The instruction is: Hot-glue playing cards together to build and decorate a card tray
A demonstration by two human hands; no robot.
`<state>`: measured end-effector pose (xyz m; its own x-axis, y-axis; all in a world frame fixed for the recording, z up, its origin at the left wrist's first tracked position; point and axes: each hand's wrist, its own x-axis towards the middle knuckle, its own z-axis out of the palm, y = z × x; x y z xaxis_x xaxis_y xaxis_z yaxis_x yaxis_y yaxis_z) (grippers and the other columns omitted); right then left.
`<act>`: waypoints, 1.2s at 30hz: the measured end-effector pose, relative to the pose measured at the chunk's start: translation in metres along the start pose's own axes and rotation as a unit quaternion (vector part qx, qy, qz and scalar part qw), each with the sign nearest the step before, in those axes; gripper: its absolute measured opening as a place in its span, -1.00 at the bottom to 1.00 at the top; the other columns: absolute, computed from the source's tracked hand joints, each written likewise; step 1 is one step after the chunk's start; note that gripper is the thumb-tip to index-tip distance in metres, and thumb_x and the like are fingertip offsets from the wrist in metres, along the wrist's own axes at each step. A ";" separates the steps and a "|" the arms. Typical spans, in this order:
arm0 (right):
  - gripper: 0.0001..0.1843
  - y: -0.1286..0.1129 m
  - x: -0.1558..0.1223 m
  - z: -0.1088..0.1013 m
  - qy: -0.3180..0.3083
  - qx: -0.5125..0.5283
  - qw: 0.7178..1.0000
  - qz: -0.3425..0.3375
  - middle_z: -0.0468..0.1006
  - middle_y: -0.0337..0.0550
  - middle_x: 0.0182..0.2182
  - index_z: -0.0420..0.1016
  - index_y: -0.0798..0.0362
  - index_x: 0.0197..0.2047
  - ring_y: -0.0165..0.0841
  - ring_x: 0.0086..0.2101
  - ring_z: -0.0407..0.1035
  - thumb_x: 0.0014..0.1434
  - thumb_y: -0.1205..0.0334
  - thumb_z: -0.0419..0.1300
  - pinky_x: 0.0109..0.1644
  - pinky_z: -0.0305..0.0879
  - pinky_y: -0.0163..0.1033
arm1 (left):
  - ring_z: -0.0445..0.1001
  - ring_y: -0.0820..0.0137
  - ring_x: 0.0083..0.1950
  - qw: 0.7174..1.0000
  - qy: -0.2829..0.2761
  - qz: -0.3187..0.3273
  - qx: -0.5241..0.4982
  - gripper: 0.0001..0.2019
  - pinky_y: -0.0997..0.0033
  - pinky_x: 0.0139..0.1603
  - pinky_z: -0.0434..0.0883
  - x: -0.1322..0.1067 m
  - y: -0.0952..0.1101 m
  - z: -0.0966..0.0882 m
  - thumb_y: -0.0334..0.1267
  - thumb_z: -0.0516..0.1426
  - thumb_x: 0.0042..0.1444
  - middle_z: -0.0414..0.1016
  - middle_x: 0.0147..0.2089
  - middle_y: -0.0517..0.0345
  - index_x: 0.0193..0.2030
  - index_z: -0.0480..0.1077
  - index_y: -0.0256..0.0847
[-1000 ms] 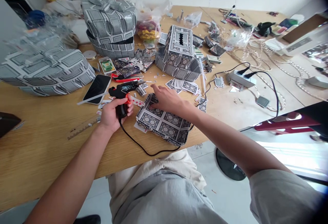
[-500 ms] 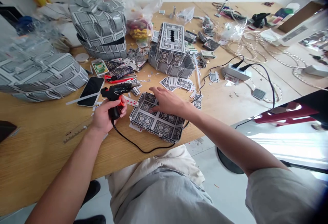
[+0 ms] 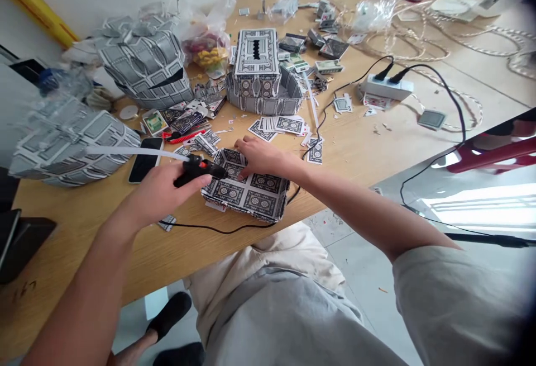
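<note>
My left hand is closed round a black glue gun with an orange trigger; a long white glue stick juts out of its back. The gun's nozzle end is over the left part of an open box made of patterned playing cards, though I cannot tell whether it touches. My right hand grips the box's far wall, thumb inside and fingers over the rim. The box sits near the table's front edge. Some loose cards lie just behind it.
A slotted card box sits in a card tray behind. Two large woven card baskets and a phone are at the left. A power strip with black cords lies at the right, near coiled rope. A person's foot shows below the table.
My left hand has turned the glue gun and brought its nozzle right and down over the box. My right hand stays on the far wall. The camera view has shifted and tilted.
</note>
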<state>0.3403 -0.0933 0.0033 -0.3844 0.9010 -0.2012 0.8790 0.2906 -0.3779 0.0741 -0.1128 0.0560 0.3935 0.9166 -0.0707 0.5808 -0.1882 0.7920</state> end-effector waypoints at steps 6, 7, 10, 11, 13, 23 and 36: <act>-0.11 -0.001 0.000 0.000 0.006 -0.008 1.000 -0.004 0.55 0.28 0.17 0.46 0.29 0.30 0.02 0.18 0.45 0.00 0.08 0.63 0.28 0.33 -0.05 | 0.34 0.19 -0.34 1.000 -0.011 0.002 0.026 -0.74 0.38 -0.37 0.10 0.009 0.011 0.017 -0.20 0.56 -0.12 0.49 -0.45 0.11 -0.50 0.57 -0.11; -0.11 -0.001 0.001 0.001 0.008 -0.010 1.000 -0.005 0.56 0.27 0.16 0.47 0.29 0.29 0.02 0.17 0.45 0.00 0.08 0.63 0.27 0.34 -0.06 | 0.34 0.19 -0.33 0.999 -0.012 0.007 0.040 -0.74 0.38 -0.37 0.10 0.009 0.010 0.019 -0.17 0.54 -0.08 0.50 -0.43 0.09 -0.50 0.57 -0.11; -0.15 0.000 0.001 0.001 0.012 -0.012 1.000 -0.010 0.57 0.27 0.14 0.49 0.31 0.26 0.01 0.15 0.46 0.01 0.10 0.64 0.24 0.35 -0.06 | 0.34 0.19 -0.35 0.995 -0.021 0.009 0.096 -0.70 0.38 -0.36 0.11 0.009 0.007 0.020 -0.05 0.47 0.06 0.51 -0.42 0.06 -0.50 0.54 -0.11; -0.15 0.000 0.001 0.001 0.011 -0.013 1.000 -0.010 0.58 0.28 0.14 0.50 0.32 0.25 0.01 0.15 0.46 0.01 0.10 0.64 0.24 0.35 -0.06 | 0.35 0.19 -0.35 0.993 -0.024 0.006 0.113 -0.69 0.37 -0.35 0.12 0.009 0.006 0.020 -0.02 0.45 0.10 0.52 -0.41 0.05 -0.49 0.53 -0.12; -0.16 0.001 0.001 0.001 0.010 -0.015 1.000 -0.012 0.58 0.28 0.14 0.50 0.32 0.25 0.02 0.14 0.46 0.02 0.09 0.63 0.25 0.35 -0.04 | 0.36 0.19 -0.34 0.991 -0.027 0.003 0.132 -0.67 0.37 -0.34 0.14 0.010 0.004 0.019 0.02 0.42 0.12 0.53 -0.40 0.05 -0.47 0.53 -0.12; -0.12 0.001 0.001 0.001 0.005 -0.003 1.000 -0.007 0.57 0.32 0.15 0.48 0.36 0.27 0.04 0.16 0.46 0.01 0.10 0.65 0.24 0.35 -0.06 | 0.36 0.18 -0.31 0.990 -0.037 0.020 0.134 -0.65 0.33 -0.29 0.17 0.013 0.001 0.021 0.07 0.39 0.15 0.49 -0.38 0.05 -0.46 0.53 -0.11; -0.08 0.002 0.003 0.004 0.007 -0.009 1.000 -0.010 0.56 0.34 0.18 0.46 0.37 0.31 0.07 0.20 0.46 0.02 0.08 0.64 0.29 0.35 -0.02 | 0.57 0.01 -0.02 0.944 -0.112 -0.028 0.310 -0.52 0.06 0.06 0.46 0.012 0.014 0.018 0.27 0.07 0.33 0.58 -0.13 -0.05 -0.22 0.47 -0.14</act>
<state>0.3397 -0.0910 -0.0017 -0.3981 0.8991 -0.1820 0.8762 0.3139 -0.3657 0.1002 -0.1106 0.0552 0.4500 0.8468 -0.2836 0.8833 -0.3752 0.2812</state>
